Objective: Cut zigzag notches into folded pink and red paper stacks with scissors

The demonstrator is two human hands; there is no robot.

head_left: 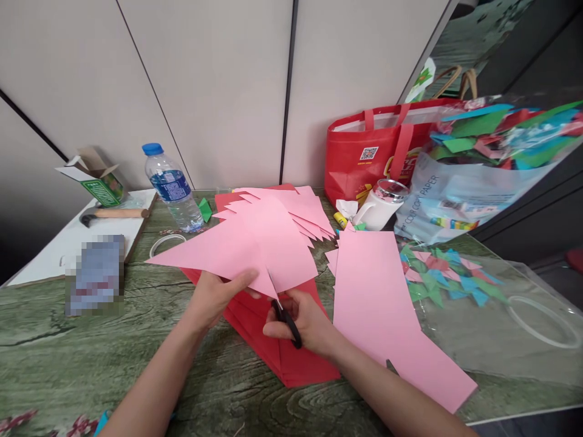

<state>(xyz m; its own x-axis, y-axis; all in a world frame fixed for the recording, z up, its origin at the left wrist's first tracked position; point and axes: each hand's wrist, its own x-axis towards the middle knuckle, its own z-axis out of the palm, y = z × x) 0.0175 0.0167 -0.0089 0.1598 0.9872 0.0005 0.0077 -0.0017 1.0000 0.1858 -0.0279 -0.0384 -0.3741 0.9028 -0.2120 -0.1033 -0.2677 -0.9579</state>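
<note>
My left hand (223, 294) grips the lower edge of a pink sheet of paper (268, 237), thumb on top and fingers underneath. In my right hand (305, 318) is a pair of scissors with black handles (288, 325). Their blades sit in a cut at the sheet's near edge, pointing away from me. Beneath the held sheet lies red paper (291, 361). Behind it, more pink paper with jagged points (314, 212) is stacked. To the right of my right hand, further pink sheets (371, 291) rest on the table.
Small coloured paper pieces (441, 273) lie near a clear plastic bag (483, 340) at right. Behind stand a red tote bag (346, 158), a white mug (380, 206) and a bag of paper scraps (455, 194). A water bottle (175, 191), tape roll (166, 243) and hammer (113, 213) are left.
</note>
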